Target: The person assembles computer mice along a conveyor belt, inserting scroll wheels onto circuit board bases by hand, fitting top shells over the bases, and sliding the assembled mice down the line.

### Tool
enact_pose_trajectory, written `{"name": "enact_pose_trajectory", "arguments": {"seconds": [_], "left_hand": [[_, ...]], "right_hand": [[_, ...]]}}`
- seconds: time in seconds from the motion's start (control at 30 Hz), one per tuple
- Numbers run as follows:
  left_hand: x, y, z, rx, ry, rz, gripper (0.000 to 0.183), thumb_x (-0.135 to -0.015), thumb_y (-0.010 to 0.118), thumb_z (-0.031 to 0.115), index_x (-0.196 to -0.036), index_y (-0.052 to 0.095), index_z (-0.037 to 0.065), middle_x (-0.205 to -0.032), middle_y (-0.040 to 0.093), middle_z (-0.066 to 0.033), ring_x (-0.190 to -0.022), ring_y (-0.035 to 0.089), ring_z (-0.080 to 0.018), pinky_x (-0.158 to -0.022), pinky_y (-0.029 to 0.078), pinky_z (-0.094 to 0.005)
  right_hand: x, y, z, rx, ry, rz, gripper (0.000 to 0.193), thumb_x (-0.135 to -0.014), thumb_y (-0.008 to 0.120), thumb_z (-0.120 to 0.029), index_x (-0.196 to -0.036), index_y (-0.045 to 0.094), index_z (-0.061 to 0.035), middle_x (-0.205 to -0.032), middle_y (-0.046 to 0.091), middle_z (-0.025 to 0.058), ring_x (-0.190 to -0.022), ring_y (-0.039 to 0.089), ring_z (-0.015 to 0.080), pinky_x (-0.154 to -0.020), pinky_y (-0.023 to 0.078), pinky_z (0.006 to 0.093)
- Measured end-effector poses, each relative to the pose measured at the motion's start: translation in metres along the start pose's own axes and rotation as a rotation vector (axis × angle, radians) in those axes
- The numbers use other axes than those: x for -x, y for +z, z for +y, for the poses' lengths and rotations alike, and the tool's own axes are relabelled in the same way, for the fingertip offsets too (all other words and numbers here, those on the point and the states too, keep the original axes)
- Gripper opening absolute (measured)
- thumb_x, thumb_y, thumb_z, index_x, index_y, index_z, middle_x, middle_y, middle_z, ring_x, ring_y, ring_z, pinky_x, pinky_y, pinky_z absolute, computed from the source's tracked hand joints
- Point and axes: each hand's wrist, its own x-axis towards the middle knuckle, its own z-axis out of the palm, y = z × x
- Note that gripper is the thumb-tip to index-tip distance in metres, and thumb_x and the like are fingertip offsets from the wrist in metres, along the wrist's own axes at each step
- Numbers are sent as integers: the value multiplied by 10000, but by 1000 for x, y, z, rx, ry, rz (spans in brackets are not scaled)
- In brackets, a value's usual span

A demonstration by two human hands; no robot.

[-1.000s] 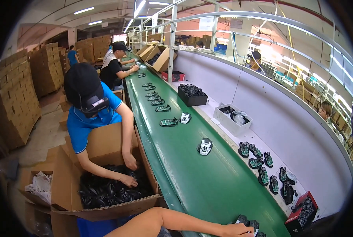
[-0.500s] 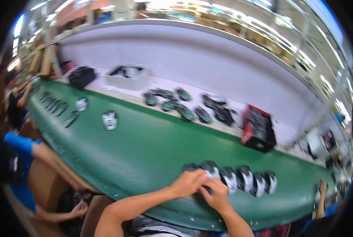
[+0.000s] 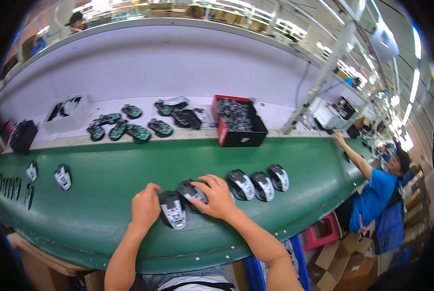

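Two-handed placing, apparently: right hand (image 3: 217, 196) half-spread on dark mouse (image 3: 185, 190), left hand (image 3: 145, 205) curled at pale mouse (image 3: 174, 212), holds unclear; next spacing needs care.

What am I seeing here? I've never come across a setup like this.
No robot here: a wide fisheye camera, worn on the head, looks down, so straight edges bend. On the long green work surface lie curved black and whitish-grey plastic mouse-shaped parts. The wearer's bare right hand holds one; the left hand is beside another, though whether it touches is unclear. Behind, on the pale ledge, sit black-shelled green circuit boards and an open red-and-black box of small dark pieces.
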Motion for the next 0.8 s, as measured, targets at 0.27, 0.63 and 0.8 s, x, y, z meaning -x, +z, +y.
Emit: {"name": "enact_pose_trajectory", "arguments": {"seconds": [0.27, 0.63, 0.8], "left_hand": [[15, 10, 41, -274, 64, -110, 630, -807, 748, 495, -1265, 578, 97, -1044, 519, -145, -902, 614, -345, -691, 527, -459], [19, 21, 25, -271, 250, -145, 736, -698, 816, 408, -1334, 599, 107, -1189, 520, -187, -1080, 559, -364, -812, 530, -444], [-9, 15, 22, -235, 422, -305, 649, -760, 767, 496, -1319, 623, 199, -1100, 526, -139, -996, 603, -307, -732, 555, -417]], "right_hand": [[16, -89, 105, 479, 200, 121, 549, -808, 749, -474, -1239, 670, -144, -1345, 563, 181, -1279, 461, 456, -1057, 383, 563], [62, -83, 154, 381, 442, -3, 572, -863, 605, -629, -1228, 701, -200, -1301, 637, 77, -1294, 458, 393, -1056, 299, 587], [80, -93, 116, 469, 539, -1, 504, -880, 622, -556, -1215, 711, -189, -1278, 662, 65, -1266, 504, 382, -1076, 325, 536]]}}
